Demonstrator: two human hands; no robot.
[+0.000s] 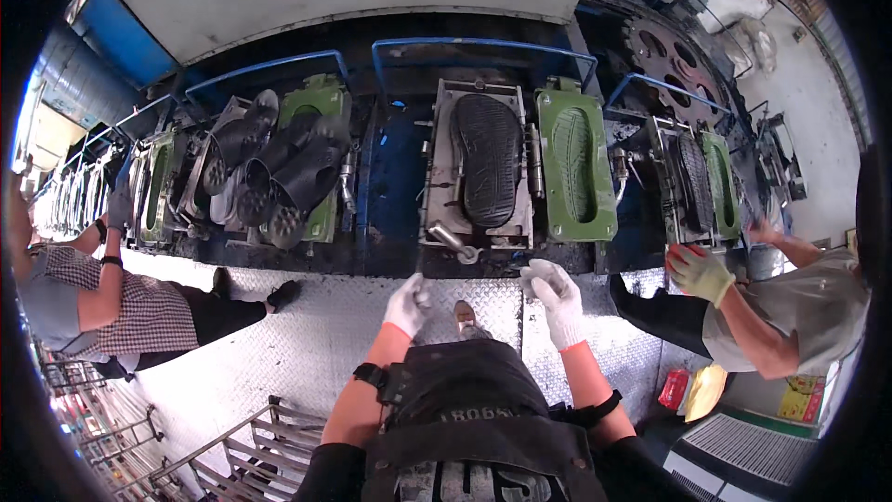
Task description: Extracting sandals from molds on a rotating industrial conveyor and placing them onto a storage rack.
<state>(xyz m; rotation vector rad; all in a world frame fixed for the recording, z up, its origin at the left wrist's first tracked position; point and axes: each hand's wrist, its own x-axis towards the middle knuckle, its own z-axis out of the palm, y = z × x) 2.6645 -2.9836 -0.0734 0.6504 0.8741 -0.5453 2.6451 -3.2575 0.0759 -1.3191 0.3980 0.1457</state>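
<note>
My left hand (407,306), in a white glove, is just below the machine's front edge with its fingers curled closed; a thin dark line rises from it, and what it grips is unclear. My right hand (557,302), also gloved, hovers near the same edge with bent fingers apart and nothing visible in them. Ahead of both lies an opened mould. Its metal half holds a black shoe sole (490,160), tread up, and its green half (576,163) shows a sole-shaped hollow. A metal handle (452,242) juts from the mould's front, between my hands and above them.
To the left, black shoes (295,172) are piled over another mould. Another opened mould with a sole (693,181) stands right. Blue rails (483,41) run behind. One co-worker (130,297) stands left, another (780,311) right with a gloved hand raised. A metal rack (251,446) is lower left.
</note>
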